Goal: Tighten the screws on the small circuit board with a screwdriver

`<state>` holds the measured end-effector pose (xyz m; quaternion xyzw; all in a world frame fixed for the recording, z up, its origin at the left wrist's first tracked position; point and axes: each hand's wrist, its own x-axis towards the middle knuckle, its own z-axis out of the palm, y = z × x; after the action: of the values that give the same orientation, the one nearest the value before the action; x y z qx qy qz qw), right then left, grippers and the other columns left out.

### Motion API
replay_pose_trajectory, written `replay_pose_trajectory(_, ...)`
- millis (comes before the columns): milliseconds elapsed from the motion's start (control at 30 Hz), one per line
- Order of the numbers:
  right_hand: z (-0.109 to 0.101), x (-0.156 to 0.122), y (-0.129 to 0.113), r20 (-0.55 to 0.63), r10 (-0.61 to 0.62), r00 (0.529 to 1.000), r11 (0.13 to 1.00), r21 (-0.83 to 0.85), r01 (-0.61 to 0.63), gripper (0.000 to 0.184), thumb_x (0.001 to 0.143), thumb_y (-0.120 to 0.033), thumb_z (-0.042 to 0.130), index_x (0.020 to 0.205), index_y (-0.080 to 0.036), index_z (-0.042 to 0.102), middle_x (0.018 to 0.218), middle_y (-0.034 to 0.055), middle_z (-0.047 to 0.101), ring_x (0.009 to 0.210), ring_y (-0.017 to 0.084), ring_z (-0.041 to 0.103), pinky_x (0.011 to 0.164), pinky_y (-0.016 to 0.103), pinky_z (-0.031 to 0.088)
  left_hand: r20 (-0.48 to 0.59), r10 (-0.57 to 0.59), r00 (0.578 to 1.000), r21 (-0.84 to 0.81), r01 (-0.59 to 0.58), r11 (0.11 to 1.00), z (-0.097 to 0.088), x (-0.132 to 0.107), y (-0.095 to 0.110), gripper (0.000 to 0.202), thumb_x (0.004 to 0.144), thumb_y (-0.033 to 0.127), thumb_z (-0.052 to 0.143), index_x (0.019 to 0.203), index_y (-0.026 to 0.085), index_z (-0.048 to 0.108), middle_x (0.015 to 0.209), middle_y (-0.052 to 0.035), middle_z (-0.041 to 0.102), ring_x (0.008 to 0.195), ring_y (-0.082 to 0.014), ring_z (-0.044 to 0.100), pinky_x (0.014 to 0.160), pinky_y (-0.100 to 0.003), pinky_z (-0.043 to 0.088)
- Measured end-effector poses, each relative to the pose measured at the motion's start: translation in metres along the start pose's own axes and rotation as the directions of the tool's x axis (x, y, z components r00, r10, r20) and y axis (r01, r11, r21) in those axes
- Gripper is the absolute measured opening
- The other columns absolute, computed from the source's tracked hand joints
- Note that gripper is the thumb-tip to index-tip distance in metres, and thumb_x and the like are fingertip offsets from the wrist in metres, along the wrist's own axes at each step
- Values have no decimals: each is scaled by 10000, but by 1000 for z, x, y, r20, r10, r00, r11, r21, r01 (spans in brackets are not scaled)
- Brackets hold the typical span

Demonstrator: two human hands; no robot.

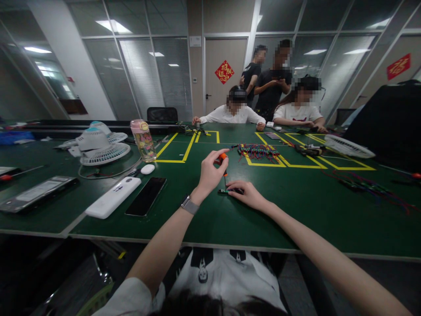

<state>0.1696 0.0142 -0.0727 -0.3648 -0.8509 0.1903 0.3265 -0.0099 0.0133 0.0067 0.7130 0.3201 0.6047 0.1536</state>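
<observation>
My left hand point(212, 171) is closed round the orange and black handle of a screwdriver point(223, 156), held upright with its shaft pointing down. The tip meets a small green circuit board point(222, 192) lying on the green table, or stops just over it; I cannot tell which. My right hand point(246, 194) rests low on the table with its fingers pressed on the board's right part. A dark piece shows under those fingers, its kind unclear. Beyond both hands lies a bundle of circuit boards with red and blue wires point(258, 152).
Left of my hands are a black phone point(146, 196), a white power bank point(113, 197), a pink-lidded bottle point(144, 140) and white fans point(105, 149). More wired boards point(371, 186) lie at the right. Yellow tape point(169, 161) marks the table. Two people sit opposite; two stand behind.
</observation>
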Motion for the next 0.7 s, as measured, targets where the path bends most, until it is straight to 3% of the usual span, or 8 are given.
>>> replay_pose_trajectory(200,1,1,1,-4,-1,1000,1000,0,1,159,839,-261,617,948,-219,726,1075,80,697,1013,228,637,915,395,493,-12,20,1000,35,-19,999,0,-2,-1,191,829,298,637,1000,217,667,885,-17,568,792,-119,571,714,-221,490)
replay_pose_trajectory(467,1,0,0,-15,-4,1000,1000,-6,4,157,839,-261,614,941,-223,729,1074,78,699,1006,227,640,903,392,501,43,-1,999,-32,2,1000,-4,-1,3,291,941,204,412,1138,208,625,1072,-52,642,991,-160,596,833,-273,486)
replay_pose_trajectory(700,1,0,0,-4,-3,1000,1000,-4,3,163,838,-256,613,949,-222,727,1076,74,697,1011,227,637,908,388,500,19,3,1000,-22,-3,1000,0,-2,2,220,887,252,547,1072,211,658,927,-36,610,815,-126,596,717,-222,503)
